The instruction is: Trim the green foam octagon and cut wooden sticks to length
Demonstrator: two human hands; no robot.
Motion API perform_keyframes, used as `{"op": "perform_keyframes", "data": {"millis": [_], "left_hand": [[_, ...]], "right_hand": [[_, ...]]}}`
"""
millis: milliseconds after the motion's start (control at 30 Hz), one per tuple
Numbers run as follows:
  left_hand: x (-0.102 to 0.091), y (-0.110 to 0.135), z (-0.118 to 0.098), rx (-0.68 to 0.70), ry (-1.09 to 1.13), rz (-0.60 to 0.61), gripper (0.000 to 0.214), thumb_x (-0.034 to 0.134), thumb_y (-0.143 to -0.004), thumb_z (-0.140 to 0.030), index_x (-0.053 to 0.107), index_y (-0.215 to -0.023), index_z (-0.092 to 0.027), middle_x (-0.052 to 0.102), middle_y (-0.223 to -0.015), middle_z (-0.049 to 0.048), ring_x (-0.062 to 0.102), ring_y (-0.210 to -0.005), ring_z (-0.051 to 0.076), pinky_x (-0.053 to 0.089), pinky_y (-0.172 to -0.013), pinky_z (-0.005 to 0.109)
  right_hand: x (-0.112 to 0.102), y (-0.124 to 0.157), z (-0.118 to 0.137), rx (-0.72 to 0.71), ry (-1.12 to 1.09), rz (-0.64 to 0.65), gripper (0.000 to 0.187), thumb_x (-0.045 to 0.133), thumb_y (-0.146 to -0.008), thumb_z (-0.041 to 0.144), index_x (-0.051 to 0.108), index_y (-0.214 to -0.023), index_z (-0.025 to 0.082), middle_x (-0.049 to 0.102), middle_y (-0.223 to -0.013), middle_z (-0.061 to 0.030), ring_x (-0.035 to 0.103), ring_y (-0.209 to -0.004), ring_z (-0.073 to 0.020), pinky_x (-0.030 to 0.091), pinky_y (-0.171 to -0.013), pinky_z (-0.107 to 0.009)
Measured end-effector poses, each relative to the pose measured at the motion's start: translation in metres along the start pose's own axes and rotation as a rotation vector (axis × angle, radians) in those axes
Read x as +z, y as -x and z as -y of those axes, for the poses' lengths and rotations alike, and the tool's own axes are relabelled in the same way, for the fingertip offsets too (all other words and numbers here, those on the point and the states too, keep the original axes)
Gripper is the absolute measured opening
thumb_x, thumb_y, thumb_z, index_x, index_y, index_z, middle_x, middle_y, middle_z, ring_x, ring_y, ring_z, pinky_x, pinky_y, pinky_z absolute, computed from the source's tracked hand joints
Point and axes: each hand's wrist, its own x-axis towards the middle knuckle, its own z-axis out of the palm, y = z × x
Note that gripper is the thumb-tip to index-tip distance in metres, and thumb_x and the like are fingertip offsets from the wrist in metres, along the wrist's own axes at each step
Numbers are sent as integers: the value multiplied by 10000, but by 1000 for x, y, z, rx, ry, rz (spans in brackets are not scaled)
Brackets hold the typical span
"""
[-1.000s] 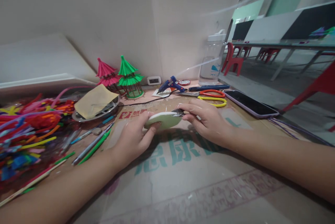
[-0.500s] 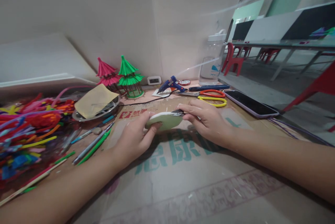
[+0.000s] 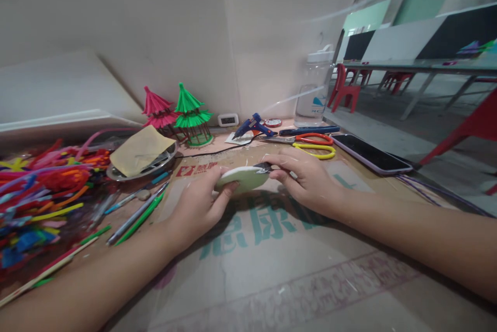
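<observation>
A thin, pale green disc with a white edge (image 3: 248, 178) is pinched at its left side between the thumb and fingers of my left hand (image 3: 202, 197). My right hand (image 3: 306, 176) grips a small dark piece with a shiny tip (image 3: 263, 167), which meets the disc's right edge; it looks like a small blade, but most of it is hidden by the fingers. Both hands are raised over a cardboard sheet (image 3: 272, 280) with green and red print. Just beyond my right hand lie scissors with red and yellow handles (image 3: 315, 150).
Behind stand a blue glue gun (image 3: 254, 126), a water bottle (image 3: 310, 88), and red (image 3: 157, 106) and green (image 3: 191, 109) pipe-cleaner pavilions. A phone (image 3: 370, 153) lies at right. Left are a metal dish (image 3: 116, 172), pens (image 3: 140, 213) and a heap of colourful pipe cleaners (image 3: 42, 197).
Almost nothing differs. The small dark piece in my right hand has shifted very slightly along the disc's edge; both hands keep their hold.
</observation>
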Motion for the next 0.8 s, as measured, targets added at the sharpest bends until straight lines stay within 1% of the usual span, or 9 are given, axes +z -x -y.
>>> {"op": "perform_keyframes", "data": {"millis": [133, 267, 433, 533, 600, 667, 800], "left_hand": [[1, 3, 2, 49, -36, -2, 104, 496, -872, -226, 566, -942, -194, 670, -772, 5, 630, -661, 166, 441, -575, 244], [1, 4, 4, 72, -37, -1, 126, 500, -864, -195, 563, -973, -197, 673, -790, 1, 632, -671, 166, 440, -584, 243], [2, 3, 4, 49, -24, -9, 107, 493, -876, -225, 554, -952, -180, 676, -811, 25, 635, -688, 179, 449, -599, 257], [2, 3, 4, 22, -6, 3, 121, 485, -877, -234, 551, -962, -180, 682, -835, 33, 641, -710, 183, 460, -619, 264], [2, 2, 4, 12, -3, 11, 141, 482, -875, -243, 554, -979, -180, 685, -851, 39, 645, -725, 189, 465, -629, 270], [1, 2, 4, -2, -7, 20, 148, 482, -871, -254, 556, -976, -180, 685, -846, 41, 644, -721, 192, 466, -625, 273], [1, 2, 3, -11, 0, 28, 137, 482, -857, -242, 555, -959, -189, 678, -824, 30, 634, -706, 182, 470, -627, 271]], "right_hand": [[-1, -1, 2, -31, 37, -7, 315, 459, -979, 366, 653, -1110, 154, 642, -826, -69, 570, -765, -194, 450, -697, -320], [-3, -1, 3, -52, 51, 3, 326, 465, -978, 352, 661, -1108, 126, 618, -787, -65, 544, -725, -184, 439, -673, -309], [-1, -1, 1, -61, 41, -5, 343, 436, -989, 369, 657, -1122, 143, 608, -775, -55, 536, -711, -176, 437, -659, -302], [0, 0, 0, -54, 47, -1, 323, 445, -988, 361, 654, -1133, 161, 607, -775, -50, 540, -713, -173, 439, -662, -300], [0, 0, 0, -60, 38, -7, 316, 456, -984, 347, 653, -1138, 153, 610, -781, -53, 546, -726, -175, 446, -672, -304], [0, 0, 0, -72, 22, -15, 317, 459, -983, 338, 653, -1145, 146, 619, -797, -58, 556, -748, -178, 454, -684, -309], [-1, -1, 0, -65, -6, -6, 326, 430, -994, 349, 662, -1140, 173, 634, -808, -53, 568, -752, -174, 461, -685, -309]]}}
